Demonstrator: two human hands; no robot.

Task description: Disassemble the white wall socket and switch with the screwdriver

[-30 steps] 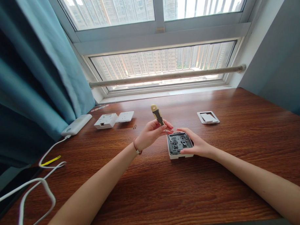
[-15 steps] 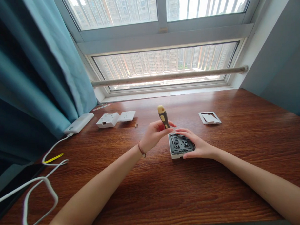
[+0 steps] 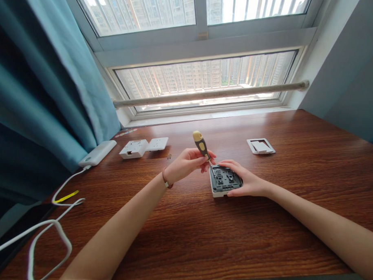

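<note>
I've got the brown wooden table [image 3: 171,237] filling my remote view, spreading out on every side of the switch box [image 3: 224,182], the landmark I steer by. Well beyond the box stands the barred window [image 3: 205,46], and far to its left hangs the blue curtain [image 3: 69,70]. Also far left of the box, on the near side, loops the white cable [image 3: 20,238]. Now the hands: I have the right hand [image 3: 249,181] gripping the box's right side, thumb on the near edge, fingers over the far one; the left hand [image 3: 187,162], by the box's far left corner, pinches the low end of a screwdriver [image 3: 200,143] in its fingertips. The box lies flat, dark face up. Left of it and beyond, there's a white oblong device [image 3: 98,152], then a white box [image 3: 133,149] and a white plate [image 3: 158,144] side by side; beyond it to the right sits a white frame [image 3: 250,146]. The tilted screwdriver's shaft drops to the left part of the box's face; its tip is too small for me to read. Far left of the box, a yellow strip [image 3: 67,196]; nearer, beyond its left corner, tiny brass-coloured pieces [image 3: 169,156].
</note>
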